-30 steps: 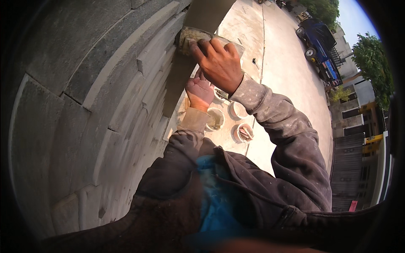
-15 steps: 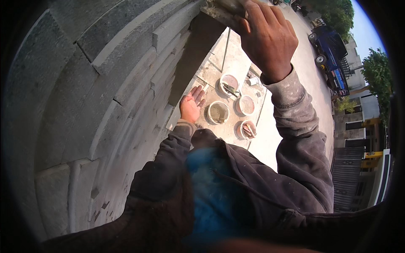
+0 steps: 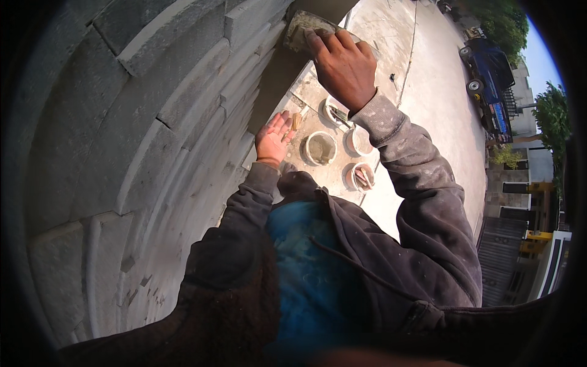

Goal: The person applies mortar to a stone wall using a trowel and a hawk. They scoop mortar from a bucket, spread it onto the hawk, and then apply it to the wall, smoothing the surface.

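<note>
My right hand [image 3: 345,64] is raised at the top, fingers closed round a flat, mortar-smeared trowel [image 3: 299,29]. Its handle is hidden in my grip. The trowel's face lies against the plain, smooth grey strip [image 3: 276,79] at the edge of the stone-clad wall [image 3: 153,116]. Lower down, close beside the wall, my left hand [image 3: 274,139] is open with the palm up and fingers spread, and nothing shows in it. A small yellow-brown piece [image 3: 297,121] appears by its fingertips; whether they touch I cannot tell.
Below stand several buckets: one with grey contents [image 3: 320,148], one holding tools [image 3: 335,111], one partly behind my right sleeve [image 3: 359,140], and one with stick-like pieces [image 3: 361,177]. Pale paving [image 3: 428,122] runs off to the right, toward a dark blue vehicle [image 3: 489,67].
My right hand has moved left and down with the trowel, which now shows more fully against the wall. My left hand has shifted slightly up and left, still open. The view has also shifted a little.
</note>
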Demonstrator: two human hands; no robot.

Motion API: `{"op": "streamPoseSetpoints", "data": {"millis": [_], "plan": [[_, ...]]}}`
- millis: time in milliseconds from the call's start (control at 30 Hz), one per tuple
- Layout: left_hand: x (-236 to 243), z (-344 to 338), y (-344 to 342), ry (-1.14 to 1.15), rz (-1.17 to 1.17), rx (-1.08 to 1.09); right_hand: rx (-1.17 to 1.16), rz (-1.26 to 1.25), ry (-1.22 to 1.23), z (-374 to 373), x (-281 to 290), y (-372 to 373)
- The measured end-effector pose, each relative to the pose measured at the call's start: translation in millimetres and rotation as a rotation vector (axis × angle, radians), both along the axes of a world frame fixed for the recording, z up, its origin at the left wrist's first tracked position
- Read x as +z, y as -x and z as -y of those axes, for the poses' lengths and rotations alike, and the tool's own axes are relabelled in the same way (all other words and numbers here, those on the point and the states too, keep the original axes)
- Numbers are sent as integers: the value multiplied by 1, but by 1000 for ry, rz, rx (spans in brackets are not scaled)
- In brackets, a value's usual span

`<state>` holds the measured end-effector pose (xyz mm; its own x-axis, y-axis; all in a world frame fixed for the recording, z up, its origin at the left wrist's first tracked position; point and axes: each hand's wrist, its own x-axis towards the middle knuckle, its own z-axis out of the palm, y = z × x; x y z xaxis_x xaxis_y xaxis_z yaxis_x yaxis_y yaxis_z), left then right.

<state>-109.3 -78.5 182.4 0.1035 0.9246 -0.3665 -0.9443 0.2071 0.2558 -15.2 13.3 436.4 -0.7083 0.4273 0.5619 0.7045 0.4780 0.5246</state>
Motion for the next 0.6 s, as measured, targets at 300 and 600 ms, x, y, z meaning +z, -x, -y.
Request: {"op": "streamPoseSetpoints", "data": {"millis": [300,600], "plan": [[-12,30,21,-8,-27,50,47,-13,113,-6,-72,9],[-18,47,28,8,-43,108,24,-2,179,-6,-116,8]]}}
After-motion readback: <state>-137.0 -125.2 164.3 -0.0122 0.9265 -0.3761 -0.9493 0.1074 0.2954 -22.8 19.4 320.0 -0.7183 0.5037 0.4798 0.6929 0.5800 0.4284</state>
